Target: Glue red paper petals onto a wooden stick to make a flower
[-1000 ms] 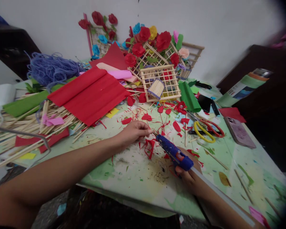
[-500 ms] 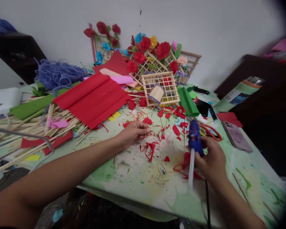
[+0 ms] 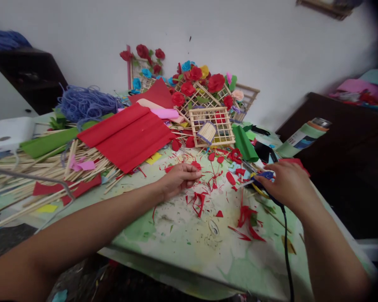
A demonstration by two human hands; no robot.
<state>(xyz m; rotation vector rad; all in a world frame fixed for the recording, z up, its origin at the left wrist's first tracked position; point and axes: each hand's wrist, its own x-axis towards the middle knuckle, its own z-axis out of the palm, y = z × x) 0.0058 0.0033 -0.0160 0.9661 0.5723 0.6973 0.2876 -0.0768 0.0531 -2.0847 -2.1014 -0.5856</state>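
Here's the right hand (image 3: pixel 286 182), fingers clamped on the blue plastic glue gun (image 3: pixel 267 175), right by the yellow-handled metal scissors (image 3: pixel 260 192); the left hand (image 3: pixel 179 181) pinches, fingertips together, anything between them too small to tell.

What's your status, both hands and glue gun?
Right hand gripping blue glue gun. Left hand pinched, contents unclear. Scissors partly hidden by gun; red pieces between hands.

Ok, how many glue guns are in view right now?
1: the blue glue gun, held in the right hand, which partly covers it. Any others may be hidden.
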